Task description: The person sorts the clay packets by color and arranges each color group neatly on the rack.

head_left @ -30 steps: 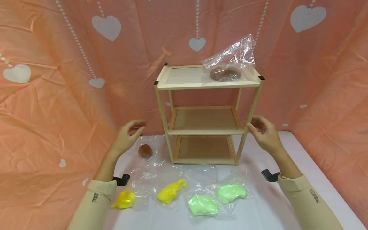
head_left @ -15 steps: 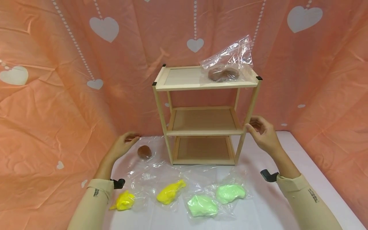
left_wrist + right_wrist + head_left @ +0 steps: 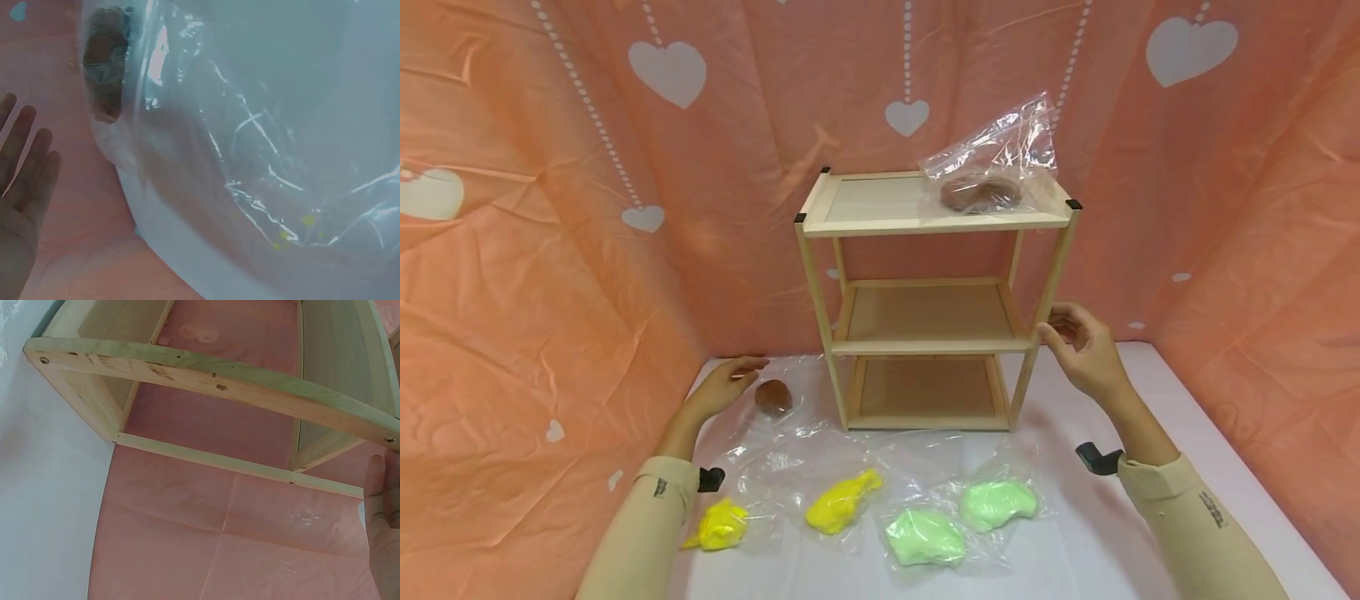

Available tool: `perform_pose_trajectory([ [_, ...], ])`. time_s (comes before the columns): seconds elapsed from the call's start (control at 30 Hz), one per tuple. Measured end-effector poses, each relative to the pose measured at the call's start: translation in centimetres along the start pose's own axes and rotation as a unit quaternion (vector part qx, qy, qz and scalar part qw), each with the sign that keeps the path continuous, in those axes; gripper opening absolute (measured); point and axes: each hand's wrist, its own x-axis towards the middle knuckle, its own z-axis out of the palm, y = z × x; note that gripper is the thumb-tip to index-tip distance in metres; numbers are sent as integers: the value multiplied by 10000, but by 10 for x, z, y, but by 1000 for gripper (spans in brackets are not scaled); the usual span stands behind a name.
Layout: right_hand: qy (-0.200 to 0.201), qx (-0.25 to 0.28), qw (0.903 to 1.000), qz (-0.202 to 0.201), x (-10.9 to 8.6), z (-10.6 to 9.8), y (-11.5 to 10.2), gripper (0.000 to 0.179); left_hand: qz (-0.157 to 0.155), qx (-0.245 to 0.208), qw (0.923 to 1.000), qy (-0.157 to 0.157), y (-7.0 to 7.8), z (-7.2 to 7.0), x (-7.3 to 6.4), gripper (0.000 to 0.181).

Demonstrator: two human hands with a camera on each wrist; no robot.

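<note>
One rounded brown piece (image 3: 773, 398) lies in a clear bag (image 3: 809, 382) on the white table (image 3: 1075, 542), left of the pale three-tier wooden rack (image 3: 928, 346). Just beside it, our left hand (image 3: 722, 387) has its fingers extended and slightly apart; our right hand (image 3: 1086, 354) grips the rack's right front post (image 3: 1056, 275). We see brown contents (image 3: 981, 194) in another bag (image 3: 1030, 137) on the top board (image 3: 872, 200); in front, clear plastic (image 3: 917, 467) holds two yellow pieces (image 3: 842, 502) and two pale green pieces (image 3: 927, 537). The table's left edge runs close under our left hand, and a strip of tabletop stretches right of the rack toward the orange cloth (image 3: 760, 250).
</note>
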Motion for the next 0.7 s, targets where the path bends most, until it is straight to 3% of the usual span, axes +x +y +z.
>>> perform_pose_trajectory([
  [0.3,2,22,10000,-13,0,1,1,23,-17,-140,9995,-284,-11,12,5,33],
  [0.7,-9,92,10000,-14,1,2,0,24,-498,267,9963,-653,-22,17,2,44],
])
